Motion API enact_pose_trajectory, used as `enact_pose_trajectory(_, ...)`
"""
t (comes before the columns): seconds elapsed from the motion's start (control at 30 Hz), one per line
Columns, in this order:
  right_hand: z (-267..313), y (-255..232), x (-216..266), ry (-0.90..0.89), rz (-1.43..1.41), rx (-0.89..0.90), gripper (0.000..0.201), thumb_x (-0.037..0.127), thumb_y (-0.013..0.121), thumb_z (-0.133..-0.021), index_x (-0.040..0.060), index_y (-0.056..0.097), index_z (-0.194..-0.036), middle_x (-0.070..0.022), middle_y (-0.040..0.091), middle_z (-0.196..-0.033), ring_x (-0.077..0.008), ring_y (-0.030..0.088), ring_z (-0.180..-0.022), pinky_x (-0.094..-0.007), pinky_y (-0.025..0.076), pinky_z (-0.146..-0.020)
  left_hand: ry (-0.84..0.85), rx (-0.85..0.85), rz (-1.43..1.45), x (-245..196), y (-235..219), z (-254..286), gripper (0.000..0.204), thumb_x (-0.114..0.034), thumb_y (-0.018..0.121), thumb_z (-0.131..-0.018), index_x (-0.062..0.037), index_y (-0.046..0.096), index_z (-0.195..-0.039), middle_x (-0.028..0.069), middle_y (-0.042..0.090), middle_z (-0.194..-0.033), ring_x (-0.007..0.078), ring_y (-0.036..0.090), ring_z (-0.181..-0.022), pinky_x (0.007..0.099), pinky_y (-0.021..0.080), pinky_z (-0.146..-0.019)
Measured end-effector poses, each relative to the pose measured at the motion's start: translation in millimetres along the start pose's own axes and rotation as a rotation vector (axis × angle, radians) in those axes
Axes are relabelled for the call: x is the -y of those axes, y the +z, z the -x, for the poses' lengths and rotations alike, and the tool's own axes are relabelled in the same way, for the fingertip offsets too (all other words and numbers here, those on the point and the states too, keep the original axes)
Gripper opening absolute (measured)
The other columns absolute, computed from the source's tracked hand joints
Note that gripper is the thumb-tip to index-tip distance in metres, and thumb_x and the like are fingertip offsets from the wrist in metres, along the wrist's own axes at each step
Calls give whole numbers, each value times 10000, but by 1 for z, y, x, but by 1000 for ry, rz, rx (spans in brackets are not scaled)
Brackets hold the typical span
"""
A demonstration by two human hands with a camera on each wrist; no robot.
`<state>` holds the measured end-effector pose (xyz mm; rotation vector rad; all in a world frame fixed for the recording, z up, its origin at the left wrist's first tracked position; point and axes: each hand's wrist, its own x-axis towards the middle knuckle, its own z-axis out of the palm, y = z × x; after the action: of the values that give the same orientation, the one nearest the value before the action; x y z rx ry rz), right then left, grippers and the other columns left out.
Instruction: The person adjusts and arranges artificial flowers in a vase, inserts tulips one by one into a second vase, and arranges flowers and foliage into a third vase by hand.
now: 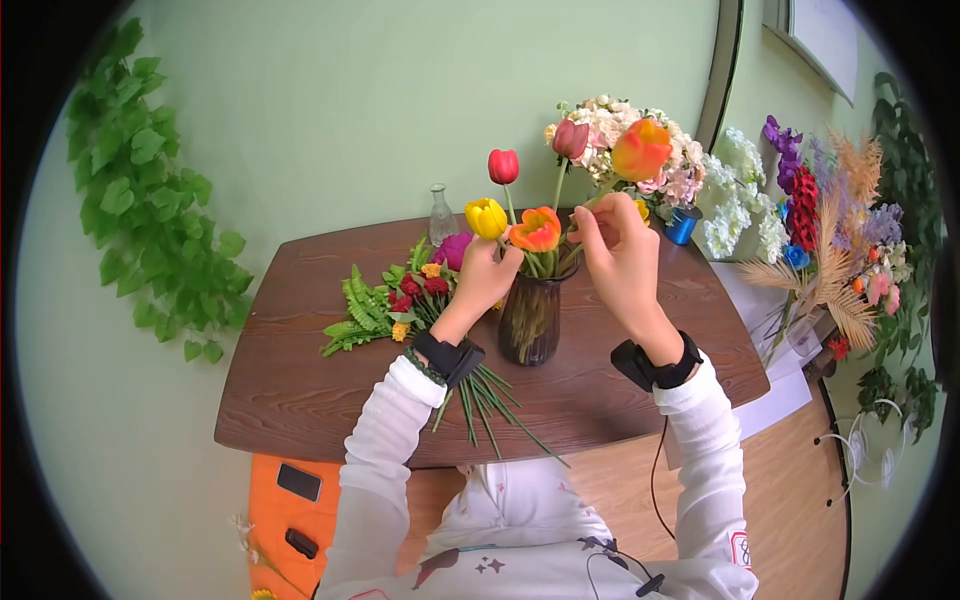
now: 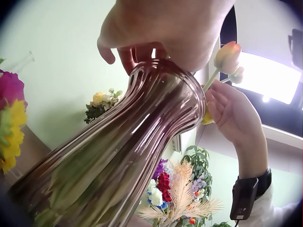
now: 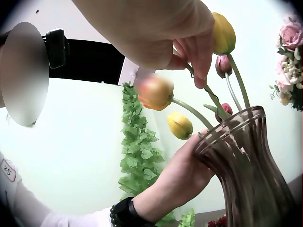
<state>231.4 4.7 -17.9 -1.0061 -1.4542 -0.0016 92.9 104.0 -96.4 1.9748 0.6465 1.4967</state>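
Note:
A ribbed, dark-tinted glass vase (image 1: 530, 318) stands on the table with several tulips in it. My left hand (image 1: 487, 278) is at its rim, fingers curled over the glass edge in the left wrist view. Close above that hand is a yellow tulip (image 1: 486, 218). My right hand (image 1: 622, 255) pinches a green stem (image 3: 214, 98) over the vase mouth. From its fingertips rises a large orange-red tulip (image 1: 641, 150). An open orange tulip (image 1: 536, 230) sits low at the rim, between both hands. Taller behind stand a red tulip (image 1: 503, 166) and a dusky pink tulip (image 1: 570, 139).
On the brown table (image 1: 300, 400), left of the vase, lies a bunch of red carnations (image 1: 420, 288) with ferns and long stems. A clear glass bottle (image 1: 441, 215) stands behind it. Pale flowers (image 1: 655, 150) and a blue ribbon spool (image 1: 682, 226) are at the back right.

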Motion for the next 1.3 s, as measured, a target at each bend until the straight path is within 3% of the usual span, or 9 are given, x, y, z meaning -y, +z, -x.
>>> enact_pose_trajectory(0.13, -3, 8, -7, 4, 10, 28, 135, 50, 567, -815, -10, 450, -783, -121, 595, -619, -165, 631, -569, -252, 470, -497, -6, 0, -16, -2, 0, -2, 113, -101, 516, -769, 2, 552, -799, 88, 542, -698, 181, 491, -621, 305, 370, -563)
enact_pose_trajectory(0.33, -3, 18, -13, 32, 150, 63, 143, 66, 586, -789, -16, 471, -769, -159, 584, -611, -260, 609, -559, -317, 457, -499, -18, 6, -34, -13, -2, 1, 174, -126, 503, -775, 32, 532, -710, 105, 493, -521, 166, 481, -471, 310, 353, -471)
enact_pose_trajectory(0.47, 1, 20, -20, 76, 206, 173, 141, 74, 601, -764, -16, 493, -750, -167, 574, -611, -311, 589, -573, -355, 454, -526, -34, 12, -70, -14, -2, 1, 193, -140, 497, -778, 39, 532, -714, 118, 492, -512, 165, 483, -445, 319, 350, -453)
enact_pose_trajectory(0.67, 4, 21, -28, 89, 229, 207, 134, 70, 610, -744, -14, 506, -738, -168, 566, -605, -330, 579, -581, -372, 451, -530, 3, -15, -49, -13, -1, 2, 221, -180, 512, -791, 29, 553, -734, 111, 525, -543, 187, 506, -487, 318, 367, -476)
enact_pose_trajectory(0.87, 6, 24, -32, 91, 285, 271, 138, 78, 626, -723, -10, 521, -720, -172, 569, -613, -339, 573, -585, -382, 452, -534, -67, 57, -53, 1, -1, 2, 237, -211, 509, -809, 20, 557, -787, 130, 578, -689, 205, 553, -609, 325, 394, -541)
enact_pose_trajectory(0.93, 6, 24, -32, 91, 302, 305, 144, 84, 631, -719, -11, 524, -717, -174, 570, -615, -340, 573, -585, -382, 452, -535, 48, 7, 16, 0, 2, 0, 232, -204, 484, -811, 16, 557, -817, 134, 585, -726, 223, 563, -653, 325, 407, -576)
enact_pose_trajectory(1.0, 4, 23, -32, 73, 281, 316, 159, 99, 638, -721, -16, 529, -718, -175, 566, -609, -335, 576, -581, -373, 452, -533, 3, 40, 3, -1, -1, 1, 231, -203, 477, -811, 13, 560, -826, 133, 588, -737, 234, 565, -677, 329, 410, -598)
enact_pose_trajectory(1.13, 1, 24, -30, 70, 192, 226, 169, 109, 638, -725, -23, 535, -707, -174, 566, -605, -329, 580, -578, -365, 453, -532, -128, 93, -19, -8, -5, 3, 228, -195, 470, -807, 7, 568, -844, 136, 592, -763, 264, 565, -732, 339, 416, -644)
enact_pose_trajectory(1.3, 1, 21, -31, 86, 191, 200, 167, 110, 634, -729, -34, 558, -695, -175, 574, -616, -324, 585, -582, -361, 455, -537, -64, 63, -3, -1, -3, 3, 215, -178, 469, -800, 3, 574, -845, 140, 592, -773, 267, 564, -752, 339, 418, -670)
